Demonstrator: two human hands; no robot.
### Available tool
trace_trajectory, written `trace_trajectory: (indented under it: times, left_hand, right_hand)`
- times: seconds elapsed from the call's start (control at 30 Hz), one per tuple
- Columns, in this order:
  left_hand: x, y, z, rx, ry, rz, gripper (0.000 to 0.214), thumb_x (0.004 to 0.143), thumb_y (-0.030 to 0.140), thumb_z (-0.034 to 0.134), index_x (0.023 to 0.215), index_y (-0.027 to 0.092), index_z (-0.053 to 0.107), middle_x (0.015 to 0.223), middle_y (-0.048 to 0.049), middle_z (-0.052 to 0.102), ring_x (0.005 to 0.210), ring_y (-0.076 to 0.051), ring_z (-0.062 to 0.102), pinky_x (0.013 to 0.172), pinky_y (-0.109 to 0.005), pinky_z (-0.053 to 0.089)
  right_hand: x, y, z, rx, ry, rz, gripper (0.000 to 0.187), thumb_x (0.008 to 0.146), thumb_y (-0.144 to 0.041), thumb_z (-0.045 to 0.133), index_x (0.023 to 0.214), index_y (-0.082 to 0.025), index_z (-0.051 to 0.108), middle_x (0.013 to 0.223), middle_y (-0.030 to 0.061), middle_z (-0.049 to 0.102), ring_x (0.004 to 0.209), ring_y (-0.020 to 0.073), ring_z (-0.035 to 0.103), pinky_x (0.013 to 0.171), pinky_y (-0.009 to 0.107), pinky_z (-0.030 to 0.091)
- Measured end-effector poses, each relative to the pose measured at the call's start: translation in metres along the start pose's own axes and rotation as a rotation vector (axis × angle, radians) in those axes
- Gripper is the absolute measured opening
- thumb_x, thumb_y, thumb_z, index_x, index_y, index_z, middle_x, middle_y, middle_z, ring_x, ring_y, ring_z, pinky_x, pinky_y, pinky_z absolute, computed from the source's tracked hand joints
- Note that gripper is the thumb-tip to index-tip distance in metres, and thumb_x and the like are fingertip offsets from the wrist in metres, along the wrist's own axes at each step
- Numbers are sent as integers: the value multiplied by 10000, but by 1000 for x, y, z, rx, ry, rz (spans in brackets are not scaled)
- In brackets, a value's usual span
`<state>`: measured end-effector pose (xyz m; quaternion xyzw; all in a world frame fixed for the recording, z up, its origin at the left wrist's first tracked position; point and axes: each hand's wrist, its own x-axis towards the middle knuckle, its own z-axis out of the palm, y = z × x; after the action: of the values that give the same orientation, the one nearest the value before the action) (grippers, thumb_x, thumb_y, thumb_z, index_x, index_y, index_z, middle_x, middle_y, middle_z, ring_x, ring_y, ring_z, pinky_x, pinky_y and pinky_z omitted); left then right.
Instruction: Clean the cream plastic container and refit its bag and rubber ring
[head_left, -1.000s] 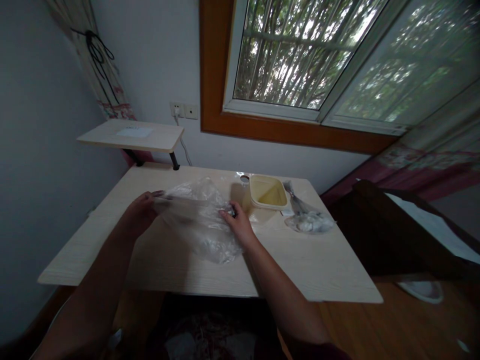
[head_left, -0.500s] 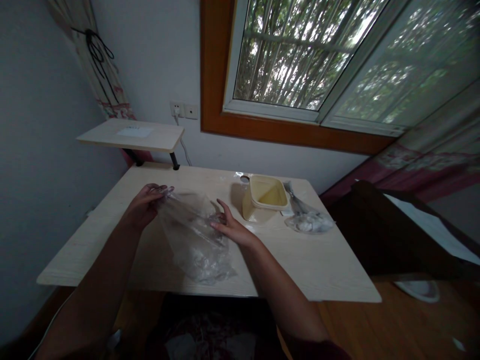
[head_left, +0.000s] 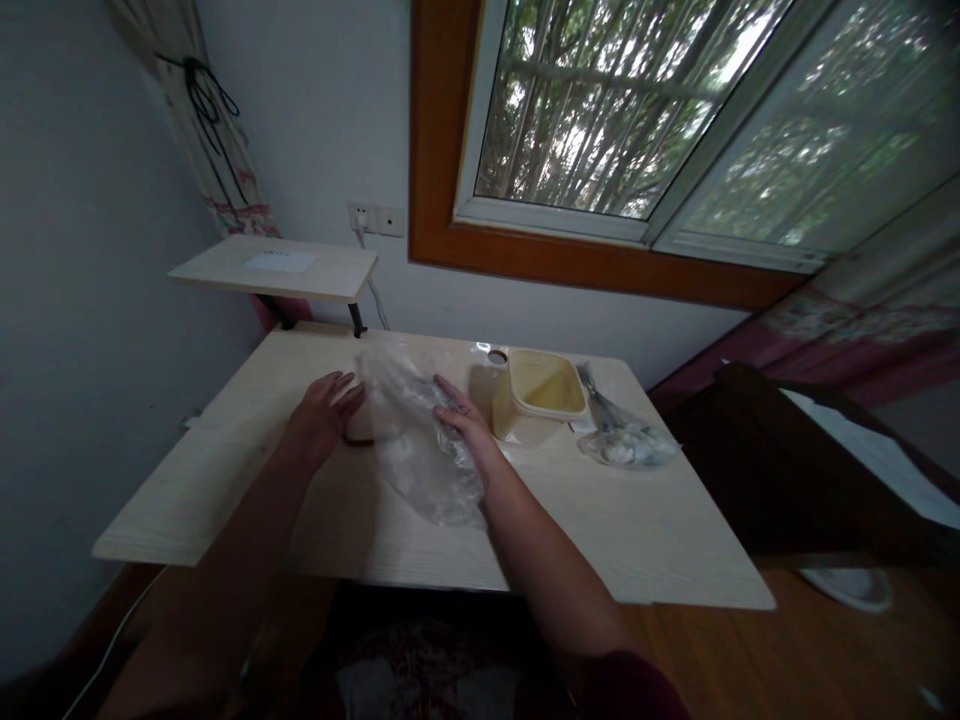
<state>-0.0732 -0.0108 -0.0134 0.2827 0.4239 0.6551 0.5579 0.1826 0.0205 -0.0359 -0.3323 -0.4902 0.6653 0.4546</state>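
A clear, crinkled plastic bag (head_left: 424, 470) hangs over the middle of the table, its lower part near the tabletop. My right hand (head_left: 469, 425) grips its right side, thumb and fingers closed on the film. To the left of the bag is my left hand (head_left: 321, 415), fingers stretched toward the bag's edge and somewhat blurred. Whether its fingertips touch the film I cannot tell. A dark curved strip shows just below those fingers; its kind is unclear. Behind my right hand stands a pale yellow square plastic tub (head_left: 536, 400), with its top uncovered.
Right of the tub lies a tied clear bag with whitish contents (head_left: 630, 445). A raised shelf (head_left: 225, 265) carrying a paper label stands at the table's back left. The table (head_left: 585, 540) backs onto a wall and window. A dark piece of furniture (head_left: 750, 470) sits beyond its right edge.
My left hand has let go of the bag's upper left corner and spread its fingers. The bag has shifted up and right in my right hand. The view has turned slightly.
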Motion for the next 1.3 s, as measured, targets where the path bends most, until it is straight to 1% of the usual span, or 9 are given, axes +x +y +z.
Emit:
trace_trajectory:
  times: [0.13,0.3,0.43,0.53,0.67,0.83,1.0,1.13,1.3]
  left_hand:
    - [-31,-21,5,64,-158,-76,313,839,385,693,1110,242,627,1340,-74,604,1205,-247,617,1038,-437,495]
    - [-48,-43,8,209,-302,-27,545,712,252,793,1228,236,618,1394,-112,576,1313,-314,525,1106,-476,408]
    - [-54,-40,15,190,-359,-163,549,773,296,754,1293,294,577,1400,-93,572,1225,-304,590,960,-431,513]
    - [-57,-36,18,137,-329,-227,462,802,330,738,1240,301,597,1294,-74,631,1091,-250,654,828,-354,550]
    - [-56,-36,19,163,-240,-225,404,722,278,805,1096,236,656,1023,-43,688,858,-157,663,729,-266,524]
    - [-55,-30,18,196,-53,-139,291,684,318,827,855,170,643,835,-1,632,732,-105,587,662,-222,490]
    - [-57,-14,8,163,-19,-26,284,703,336,816,823,171,618,766,18,609,696,-102,568,676,-241,503]
    - [-59,-5,-5,151,-17,77,247,743,320,794,810,172,608,829,11,636,787,-118,602,757,-268,521]
    - [-63,-1,-18,120,0,34,286,798,368,746,815,179,531,1161,-43,665,979,-175,631,822,-341,548]
  right_hand:
    - [8,5,-4,113,154,-22,818,670,-446,766,1427,-298,494,1436,32,564,1268,279,563,1056,428,453]
    - [8,-3,3,165,110,-110,755,704,-435,741,1405,-294,495,1501,33,497,1343,258,503,1123,427,400]
    - [7,-11,9,150,71,-154,730,743,-444,708,1422,-302,480,1507,29,489,1352,262,494,1118,434,416]
    - [8,-8,7,121,91,-138,745,744,-432,684,1443,-312,455,1533,27,455,1350,260,495,1099,433,437]
    - [10,6,-1,230,105,-138,694,736,-338,697,1401,-300,503,1502,37,498,1318,241,531,1093,411,439]
    - [6,17,-7,374,131,-132,611,738,-285,735,1326,-294,572,1420,19,588,1243,220,596,1097,401,441]
    - [3,18,-15,394,225,-121,598,746,-291,742,1322,-283,578,1388,16,616,1204,228,626,1085,426,460]
    - [4,23,-24,351,268,-127,646,752,-316,741,1367,-288,546,1361,17,635,1188,239,637,1050,448,494]
    - [7,31,-26,301,295,-204,710,747,-271,743,1414,-304,500,1420,23,584,1199,219,623,1050,426,492]
